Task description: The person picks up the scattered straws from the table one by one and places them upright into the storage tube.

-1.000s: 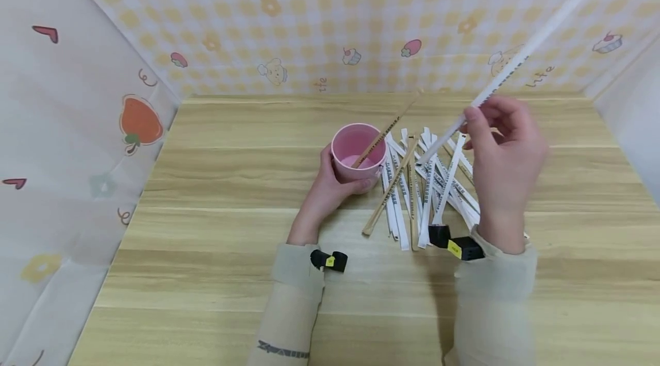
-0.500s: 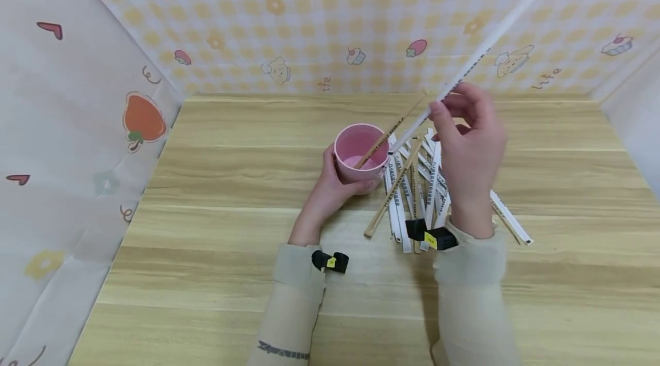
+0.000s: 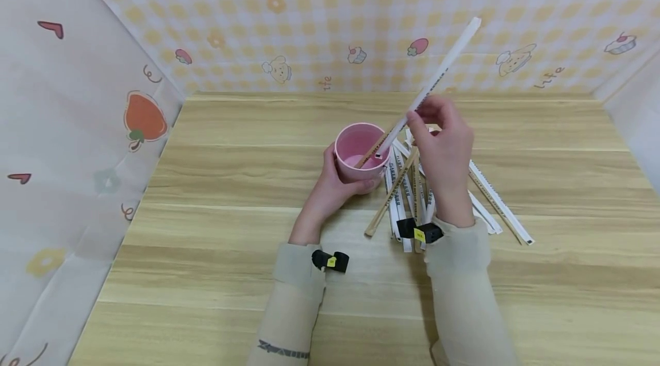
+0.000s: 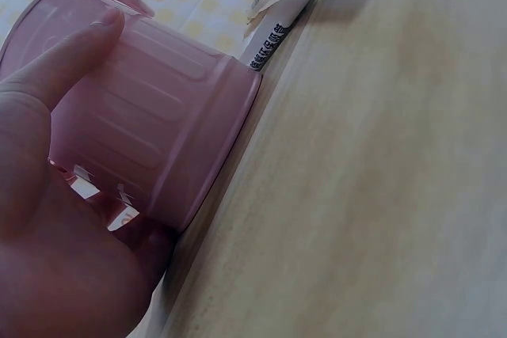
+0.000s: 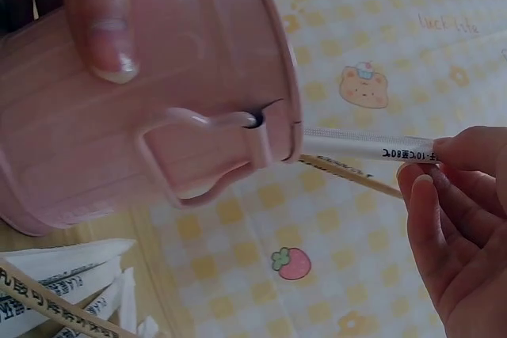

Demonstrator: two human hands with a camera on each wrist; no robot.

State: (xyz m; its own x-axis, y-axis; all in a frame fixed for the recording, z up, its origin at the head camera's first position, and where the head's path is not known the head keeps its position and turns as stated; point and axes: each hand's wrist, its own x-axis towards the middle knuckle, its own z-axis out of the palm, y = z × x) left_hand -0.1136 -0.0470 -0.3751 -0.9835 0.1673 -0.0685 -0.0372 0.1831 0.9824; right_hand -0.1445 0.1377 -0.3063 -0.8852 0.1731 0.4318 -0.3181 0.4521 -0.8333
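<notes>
My left hand [image 3: 330, 188] grips a pink cup [image 3: 356, 140] from its left side, the thumb across the front. The cup stands upright on the table, and a brown-wrapped straw [image 3: 369, 154] leans inside it. My right hand [image 3: 447, 157] pinches a white-wrapped straw [image 3: 438, 75] between thumb and fingers. Slanting down to the left, that straw has its lower end inside the cup's mouth. In the right wrist view the white straw [image 5: 364, 146] passes behind the rim, close to the cup's small handle [image 5: 198, 120]; its lower end is hidden there.
Several white-wrapped straws [image 3: 396, 194] and brown-wrapped ones [image 3: 384, 211] lie in a loose pile right of the cup, partly under my right hand and wrist. A checked, printed backdrop [image 3: 309, 22] rises behind the wooden table [image 3: 216, 240]. A pale printed wall [image 3: 77, 154] borders the left side.
My right hand has moved left and a little down with the white straw, bringing the lower end from over the pile into the cup. My left hand stays on the cup.
</notes>
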